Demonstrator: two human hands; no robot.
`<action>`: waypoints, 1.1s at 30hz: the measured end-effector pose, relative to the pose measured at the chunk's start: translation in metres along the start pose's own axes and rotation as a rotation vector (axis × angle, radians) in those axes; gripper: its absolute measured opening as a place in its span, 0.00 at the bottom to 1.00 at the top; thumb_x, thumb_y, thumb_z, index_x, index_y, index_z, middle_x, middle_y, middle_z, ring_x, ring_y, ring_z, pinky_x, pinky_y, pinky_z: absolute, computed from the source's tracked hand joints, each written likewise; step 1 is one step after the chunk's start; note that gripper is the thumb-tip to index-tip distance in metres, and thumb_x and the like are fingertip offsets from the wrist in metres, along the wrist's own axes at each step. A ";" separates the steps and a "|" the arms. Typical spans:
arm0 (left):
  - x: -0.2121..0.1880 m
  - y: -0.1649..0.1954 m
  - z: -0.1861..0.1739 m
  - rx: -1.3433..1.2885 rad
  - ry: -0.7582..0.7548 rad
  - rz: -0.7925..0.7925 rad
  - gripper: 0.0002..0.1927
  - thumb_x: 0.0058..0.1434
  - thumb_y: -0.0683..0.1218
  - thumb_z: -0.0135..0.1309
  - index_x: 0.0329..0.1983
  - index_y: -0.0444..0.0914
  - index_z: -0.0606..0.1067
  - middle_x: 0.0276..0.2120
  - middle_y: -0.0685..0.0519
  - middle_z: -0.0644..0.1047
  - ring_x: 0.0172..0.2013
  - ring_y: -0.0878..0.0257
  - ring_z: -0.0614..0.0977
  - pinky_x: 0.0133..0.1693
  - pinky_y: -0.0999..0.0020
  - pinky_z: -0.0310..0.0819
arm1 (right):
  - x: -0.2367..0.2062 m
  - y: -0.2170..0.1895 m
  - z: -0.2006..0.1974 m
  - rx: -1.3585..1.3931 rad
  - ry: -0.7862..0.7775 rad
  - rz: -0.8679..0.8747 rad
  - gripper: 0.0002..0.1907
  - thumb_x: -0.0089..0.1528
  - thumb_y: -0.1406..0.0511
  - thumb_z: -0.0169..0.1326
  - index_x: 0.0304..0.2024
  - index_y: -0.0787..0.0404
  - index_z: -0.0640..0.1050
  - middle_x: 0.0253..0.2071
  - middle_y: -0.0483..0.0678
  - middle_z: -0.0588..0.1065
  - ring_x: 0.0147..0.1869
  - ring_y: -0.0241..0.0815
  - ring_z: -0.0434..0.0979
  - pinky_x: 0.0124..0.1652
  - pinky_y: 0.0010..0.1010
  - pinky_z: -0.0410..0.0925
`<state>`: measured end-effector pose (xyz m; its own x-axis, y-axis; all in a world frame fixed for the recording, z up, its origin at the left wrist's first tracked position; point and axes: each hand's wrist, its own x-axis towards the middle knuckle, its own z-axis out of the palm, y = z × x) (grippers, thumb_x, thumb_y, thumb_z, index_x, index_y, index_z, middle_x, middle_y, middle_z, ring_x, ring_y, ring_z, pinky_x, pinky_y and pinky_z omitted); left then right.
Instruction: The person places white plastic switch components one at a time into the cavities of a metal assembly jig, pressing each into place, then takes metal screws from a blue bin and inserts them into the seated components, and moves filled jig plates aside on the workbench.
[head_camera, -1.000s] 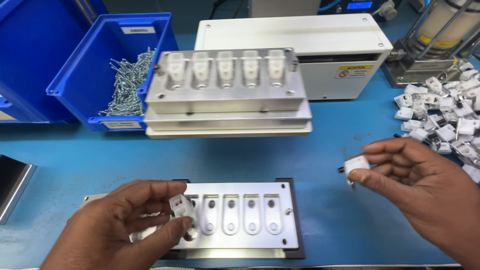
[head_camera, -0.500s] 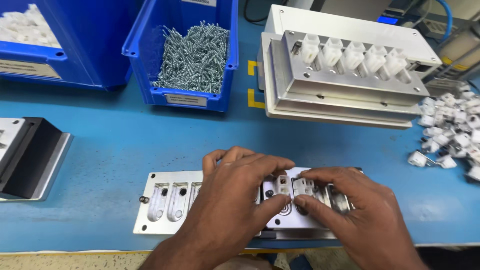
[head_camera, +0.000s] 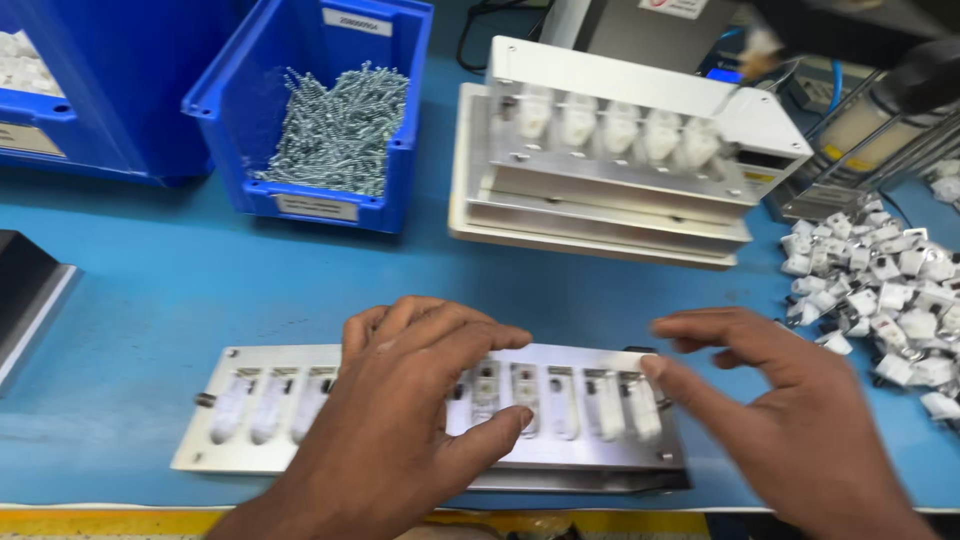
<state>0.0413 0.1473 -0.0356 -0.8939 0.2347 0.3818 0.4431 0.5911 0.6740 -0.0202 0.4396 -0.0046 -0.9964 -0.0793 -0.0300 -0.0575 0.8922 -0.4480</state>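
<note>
At the far left edge of the blue surface (head_camera: 150, 290) lay the corner of a dark metal block (head_camera: 25, 300), and behind it stood a large blue bin (head_camera: 90, 110) with white parts just showing at its edge. To its right, an open blue bin (head_camera: 395, 150) held a heap of silver screws (head_camera: 340, 130).

Near the front edge lay a long flat metal fixture plate (head_camera: 560, 455) with a row of slots, several holding small white plastic parts (head_camera: 232, 410). The left hand (head_camera: 400, 440) rested flat over the middle of this plate, fingers loosely spread and pointing to the far right, the thumb (head_camera: 490, 435) pressing on the plate just below one slot; it gripped nothing that could be seen.

Beyond the plate, farther back, a second metal fixture (head_camera: 600, 190) sat tilted on a stack of pale plates, with a row of white parts (head_camera: 620, 130) seated along its top, in front of a white machine housing (head_camera: 660, 85).

The right hand (head_camera: 790, 420) hovered over the right end of the near plate, fingers spread and curved, the thumb tip (head_camera: 655, 370) just beside the last filled slot; it was blurred, and whether it touched the plate could not be told. It held nothing.

At the far right lay a loose pile of white plastic parts (head_camera: 880, 290), close to the right hand.
</note>
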 end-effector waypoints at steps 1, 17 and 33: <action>0.003 0.006 0.006 0.017 0.004 -0.002 0.25 0.57 0.53 0.62 0.54 0.37 0.79 0.51 0.49 0.77 0.58 0.53 0.71 0.58 0.50 0.53 | 0.009 0.020 -0.008 -0.039 0.027 0.107 0.22 0.59 0.56 0.66 0.54 0.53 0.85 0.48 0.45 0.81 0.51 0.41 0.81 0.49 0.35 0.76; 0.202 0.119 0.231 -0.150 -0.234 -0.049 0.27 0.55 0.55 0.58 0.56 0.39 0.77 0.51 0.44 0.80 0.53 0.50 0.82 0.55 0.57 0.76 | 0.037 0.220 -0.013 0.208 0.074 -0.042 0.21 0.60 0.59 0.59 0.57 0.50 0.79 0.47 0.45 0.81 0.39 0.43 0.80 0.39 0.36 0.73; 0.242 0.114 0.349 0.181 -0.448 -0.346 0.26 0.51 0.56 0.69 0.51 0.43 0.79 0.54 0.45 0.75 0.52 0.50 0.80 0.53 0.56 0.76 | -0.126 0.312 -0.070 1.457 0.227 0.805 0.25 0.67 0.64 0.47 0.68 0.54 0.67 0.42 0.45 0.75 0.39 0.37 0.73 0.41 0.31 0.68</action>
<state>-0.1484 0.5404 -0.0869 -0.9434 0.2840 -0.1715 0.1371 0.8043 0.5782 0.0833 0.7594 -0.0778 -0.7369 0.3383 -0.5852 0.4086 -0.4667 -0.7844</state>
